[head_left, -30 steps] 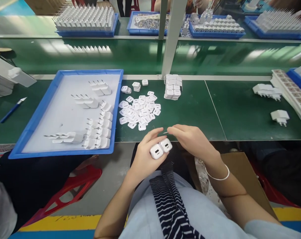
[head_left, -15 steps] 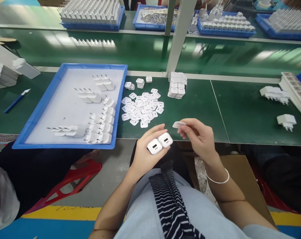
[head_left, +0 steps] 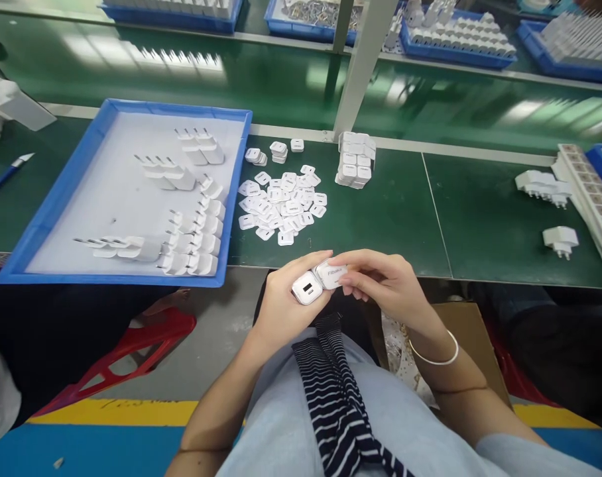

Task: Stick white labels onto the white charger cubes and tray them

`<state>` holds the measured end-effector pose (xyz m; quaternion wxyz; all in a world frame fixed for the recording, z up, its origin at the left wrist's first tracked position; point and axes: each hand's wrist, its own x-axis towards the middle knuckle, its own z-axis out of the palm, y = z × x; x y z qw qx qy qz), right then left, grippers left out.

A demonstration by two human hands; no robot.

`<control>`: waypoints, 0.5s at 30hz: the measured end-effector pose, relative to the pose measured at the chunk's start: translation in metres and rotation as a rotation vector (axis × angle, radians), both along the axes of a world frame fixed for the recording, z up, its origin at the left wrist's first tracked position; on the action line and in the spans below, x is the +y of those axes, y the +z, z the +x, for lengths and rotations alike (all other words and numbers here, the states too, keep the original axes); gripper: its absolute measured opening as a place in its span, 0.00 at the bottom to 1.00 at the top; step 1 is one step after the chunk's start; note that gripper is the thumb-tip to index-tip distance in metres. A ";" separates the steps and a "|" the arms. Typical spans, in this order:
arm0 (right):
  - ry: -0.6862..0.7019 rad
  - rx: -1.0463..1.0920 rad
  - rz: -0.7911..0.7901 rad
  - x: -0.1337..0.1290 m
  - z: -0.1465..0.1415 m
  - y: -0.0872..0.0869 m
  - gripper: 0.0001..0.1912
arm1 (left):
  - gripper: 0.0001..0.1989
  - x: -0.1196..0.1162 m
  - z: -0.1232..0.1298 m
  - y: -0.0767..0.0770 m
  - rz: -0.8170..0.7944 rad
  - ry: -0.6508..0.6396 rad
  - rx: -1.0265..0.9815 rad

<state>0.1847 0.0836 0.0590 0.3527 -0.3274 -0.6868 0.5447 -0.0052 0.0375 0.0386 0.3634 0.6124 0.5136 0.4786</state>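
My left hand (head_left: 281, 301) is closed around two white charger blocks, their end faces turned up. The left block (head_left: 307, 288) shows a dark port and a smaller slot. Over the end of the other block, my right hand (head_left: 380, 281) pinches a thin white cover piece (head_left: 329, 273) with printed lettering. The cover hides that block's ports; whether it is seated cannot be made out. Beyond my hands lies a loose pile of white cover pieces (head_left: 284, 202) on the green table (head_left: 390, 232).
A blue-rimmed tray (head_left: 239, 172) with white plugs stands at the left. Small cover stacks (head_left: 279, 151) and a block stack (head_left: 355, 159) sit behind. A blue pen-like tool (head_left: 2, 180) lies far left; plugs (head_left: 560, 240) and a white compartment tray (head_left: 587, 205) are at right.
My right hand has moved left with the cover piece, bringing it onto the right block in my left hand. The whole view has shifted slightly.
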 end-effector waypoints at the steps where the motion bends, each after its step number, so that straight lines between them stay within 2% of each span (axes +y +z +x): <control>1: 0.013 -0.010 -0.003 0.001 0.000 0.000 0.13 | 0.19 0.000 0.000 -0.001 -0.003 -0.003 0.004; 8: 0.008 -0.083 0.015 0.003 0.000 0.000 0.11 | 0.18 0.000 -0.002 -0.004 0.002 -0.010 0.011; 15: -0.012 -0.136 -0.025 0.002 -0.001 0.001 0.10 | 0.16 0.001 0.002 -0.001 0.025 -0.020 0.037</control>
